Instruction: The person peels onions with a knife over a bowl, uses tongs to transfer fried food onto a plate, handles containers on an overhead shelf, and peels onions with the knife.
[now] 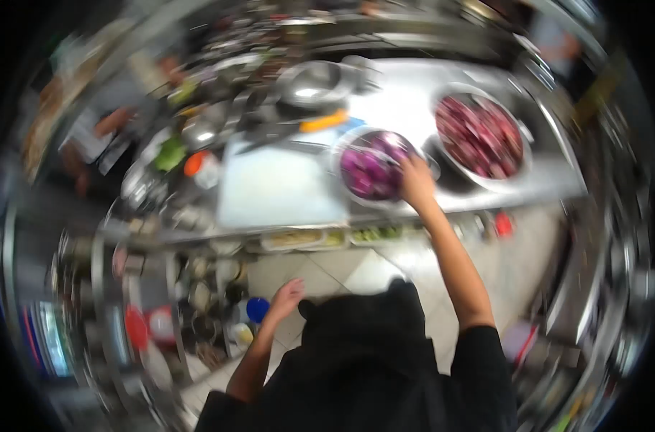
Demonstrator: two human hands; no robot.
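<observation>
My right hand [417, 181] reaches over the counter to the right rim of a metal bowl [336, 171] of purple onions [371, 173]. Motion blur smears its fingers, so I cannot make out whether they grip the rim or an onion. My left hand [290, 294] hangs in front of my body, short of the counter, with nothing visible in it and its fingers loosely apart. A white cutting board [277, 191] lies left of the bowl. Behind the board is a knife with a yellow handle [324, 121].
A larger bowl [497, 183] of dark red pieces [479, 133] stands right of the onions. A metal bowl [309, 83] sits behind the knife. An orange-lidded container [204, 169] is at left. Below are shelves with food trays [291, 240]. Other people stand at far left and upper right.
</observation>
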